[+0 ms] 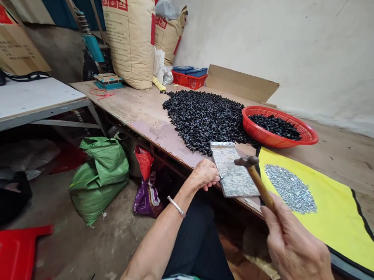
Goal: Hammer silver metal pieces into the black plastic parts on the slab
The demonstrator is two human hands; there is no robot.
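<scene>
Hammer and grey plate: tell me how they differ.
The hammer is held in the right hand; the grey plate lies on the table. The hammer is slim, with a brownish handle; the grey plate is a broad, mottled slab. Both look worn.

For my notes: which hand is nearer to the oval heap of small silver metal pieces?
Right. The right hand, holding a brown-handled hammer, is on the near side of the heap; the left hand is farther, at the left edge of a grey rectangular plate.
</scene>
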